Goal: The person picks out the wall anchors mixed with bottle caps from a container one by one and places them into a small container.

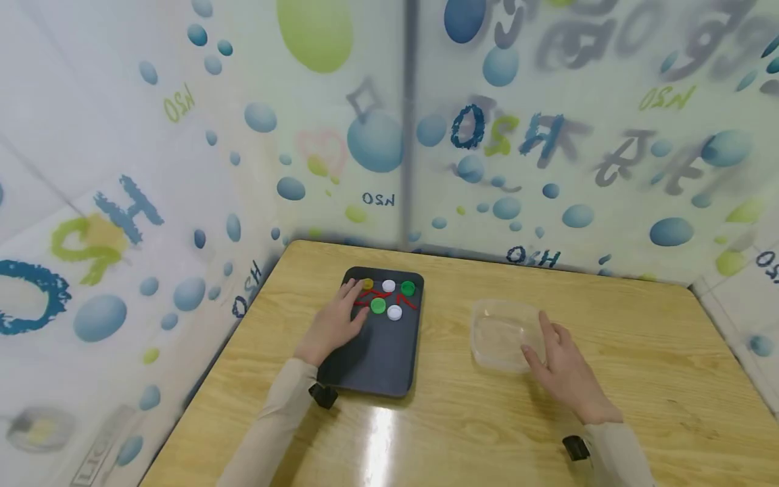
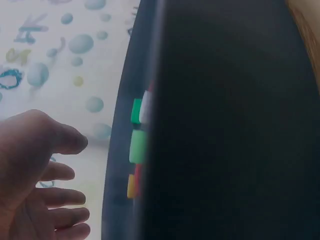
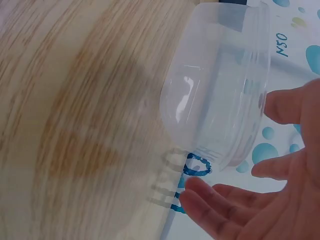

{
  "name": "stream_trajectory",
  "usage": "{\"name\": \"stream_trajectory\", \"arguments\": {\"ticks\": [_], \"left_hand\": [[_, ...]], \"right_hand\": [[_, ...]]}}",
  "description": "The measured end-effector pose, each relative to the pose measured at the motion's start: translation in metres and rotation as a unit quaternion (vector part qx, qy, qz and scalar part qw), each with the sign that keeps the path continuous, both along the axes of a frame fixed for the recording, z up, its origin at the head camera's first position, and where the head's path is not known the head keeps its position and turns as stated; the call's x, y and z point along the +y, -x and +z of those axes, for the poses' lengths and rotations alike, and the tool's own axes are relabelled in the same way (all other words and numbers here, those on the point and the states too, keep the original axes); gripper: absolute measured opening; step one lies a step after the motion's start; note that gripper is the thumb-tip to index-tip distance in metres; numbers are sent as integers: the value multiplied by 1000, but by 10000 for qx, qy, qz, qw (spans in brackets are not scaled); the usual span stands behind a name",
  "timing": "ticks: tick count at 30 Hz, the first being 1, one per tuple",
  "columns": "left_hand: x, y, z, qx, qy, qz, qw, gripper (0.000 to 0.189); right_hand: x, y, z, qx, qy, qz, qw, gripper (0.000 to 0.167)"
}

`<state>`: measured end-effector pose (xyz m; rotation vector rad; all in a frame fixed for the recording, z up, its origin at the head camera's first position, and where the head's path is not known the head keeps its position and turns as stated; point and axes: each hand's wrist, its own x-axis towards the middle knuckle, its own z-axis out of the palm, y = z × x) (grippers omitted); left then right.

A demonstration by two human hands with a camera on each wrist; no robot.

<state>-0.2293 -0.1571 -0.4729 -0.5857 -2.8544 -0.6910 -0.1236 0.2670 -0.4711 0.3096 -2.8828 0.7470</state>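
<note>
A dark tray [image 1: 380,365] lies on the left part of the table, with bottle caps in its far half: a yellow cap [image 1: 368,284], a white cap [image 1: 394,312] and a light green cap [image 1: 378,306] among them. Thin red strips [image 1: 406,302] lie between the caps. Over the tray's left side hovers my left hand [image 1: 333,326], fingers loosely extended near the yellow cap and holding nothing. My right hand [image 1: 569,372] is beside a clear plastic container [image 1: 502,338], thumb and fingers spread at its right rim. The left wrist view shows the tray's dark side [image 2: 230,125] hiding most of the caps.
The wooden table [image 1: 462,433] meets patterned walls [image 1: 523,169] at its far side and a printed wall [image 1: 182,325] on the left. A strip of table lies between tray and container. Dark wrist cameras [image 1: 323,396] are strapped near each sleeve.
</note>
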Motion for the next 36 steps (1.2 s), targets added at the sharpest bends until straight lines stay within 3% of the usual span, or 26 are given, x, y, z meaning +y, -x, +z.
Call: {"name": "stream_trajectory", "arguments": {"ticks": [9,16,22,28,36], "left_hand": [[-5,12,-1,-149,213,162,9995,49],[0,15,5,59,625,-53,9980,36],[5,20,23,-278,773,-290,9962,32],[11,38,32,-701,809,-279,9939,34],[6,49,16,-1031,1118,-181,9882,19]], "right_hand": [[2,1,-4,-352,-5,-53,9994,78],[-1,0,-7,-370,32,12,9993,72],[-1,-2,-5,-631,52,-52,9980,73],[2,-3,-4,-576,40,-130,9982,72],[-2,-1,-6,-519,43,-23,9986,72]]}}
